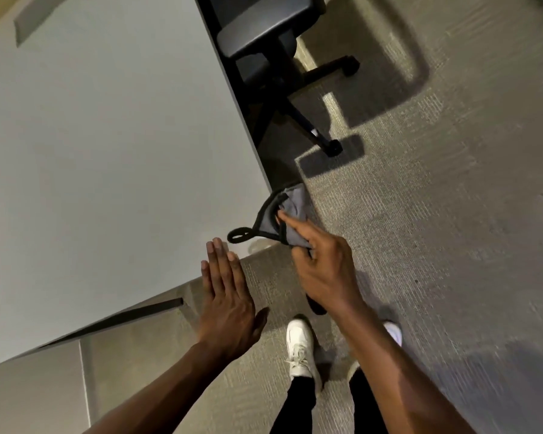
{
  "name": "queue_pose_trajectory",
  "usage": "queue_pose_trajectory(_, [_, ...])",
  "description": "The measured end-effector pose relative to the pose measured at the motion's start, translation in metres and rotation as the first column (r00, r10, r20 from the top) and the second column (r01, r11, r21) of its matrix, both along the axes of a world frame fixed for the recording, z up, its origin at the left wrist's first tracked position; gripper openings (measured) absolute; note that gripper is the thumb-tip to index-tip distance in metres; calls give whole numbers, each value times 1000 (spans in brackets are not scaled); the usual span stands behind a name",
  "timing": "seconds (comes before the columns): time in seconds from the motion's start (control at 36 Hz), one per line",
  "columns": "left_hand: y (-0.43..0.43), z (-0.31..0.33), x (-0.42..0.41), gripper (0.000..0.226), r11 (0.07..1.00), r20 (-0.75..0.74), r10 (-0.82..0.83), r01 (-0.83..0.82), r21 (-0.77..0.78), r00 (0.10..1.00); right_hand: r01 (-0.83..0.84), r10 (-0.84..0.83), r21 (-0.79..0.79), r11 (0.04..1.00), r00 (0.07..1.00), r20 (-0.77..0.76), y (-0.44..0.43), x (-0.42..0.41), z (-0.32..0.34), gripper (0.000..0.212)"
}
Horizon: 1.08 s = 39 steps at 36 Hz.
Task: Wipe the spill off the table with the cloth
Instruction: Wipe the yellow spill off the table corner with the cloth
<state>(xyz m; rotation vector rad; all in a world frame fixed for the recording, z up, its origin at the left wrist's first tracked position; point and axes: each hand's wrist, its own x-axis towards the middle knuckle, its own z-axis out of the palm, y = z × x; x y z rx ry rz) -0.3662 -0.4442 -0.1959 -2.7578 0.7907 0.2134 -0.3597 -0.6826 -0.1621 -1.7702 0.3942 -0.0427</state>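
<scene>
Over on the left, the white table (107,151) fills most of the view, its surface plain and pale, with a grey inset panel (38,17) up at eleven o'clock near the far edge. No wet patch can be made out on it from this angle. The table's near corner points toward five o'clock, right where the hands are.

Now the left hand (229,305): flat, palm down, fingers straight and pressed together, thumb sticking out toward three o'clock. Its fingertips reach over the table's near edge; whether they touch the surface is hard to tell.

Just past those fingertips, at one o'clock from them, a black loop of the cloth (282,220) lies on the table corner. The cloth itself is grey with dark trim, bunched up, and hangs mostly off the corner over the carpet (452,214).

Moving right, the right hand (320,270) has that cloth, fingers closed around its lower part, the index finger laid out along the fabric toward eleven o'clock.

Up at twelve o'clock a black office chair (264,36) is tucked against the table's right edge, its wheeled legs spread over the carpet.

Down at six o'clock, white shoes (300,346) and dark trousers show beneath the forearms.
</scene>
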Motion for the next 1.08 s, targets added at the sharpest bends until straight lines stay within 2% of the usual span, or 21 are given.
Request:
queue_pose_trajectory(0.06, [-1, 1, 0, 144, 1000, 1, 1, -1, 10, 1000, -18, 19, -22, 1000, 1000, 12, -3, 27, -1, 59])
queue_pose_trajectory(0.22, [-1, 2, 1, 142, 1000, 8, -10, 10, 0, 1000, -4, 1, 132, 991, 1000, 22, -10, 71, -7, 60])
queue_pose_trajectory(0.44, [1, -1, 2, 136, 1000, 14, -11, 12, -28, 1000, 13, -13, 6, 1000, 1000, -1, 9, -16, -1, 64])
queue_pose_trajectory(0.53, [0, -2, 2, 136, 999, 18, -12, 13, -43, 1000, 29, -28, 61, 998, 999, -30, 11, -27, -3, 65])
queue_pose_trajectory(0.64, [1, -2, 3, 139, 998, 49, -33, 36, -54, 998, 79, -75, 70, 994, 996, -54, 7, 14, -10, 61])
queue_pose_trajectory(0.81, [3, 2, 3, 142, 998, 36, -28, 30, -59, 999, 33, -34, -10, 999, 998, -56, 3, 84, -5, 57])
queue_pose_trajectory(0.89, [3, 6, 1, 138, 997, 2, -29, 29, -76, 1000, 51, -52, -43, 998, 998, -30, 9, 64, -3, 58])
queue_pose_trajectory(0.97, [1, 11, -1, 134, 996, -21, -22, 20, -83, 1000, 85, -85, -10, 996, 996, -6, 16, 19, -4, 59])
queue_pose_trajectory(1.08, [1, 14, 1, 133, 997, -24, -27, 25, -78, 999, 116, -114, 42, 992, 992, -60, 21, -7, -6, 60])
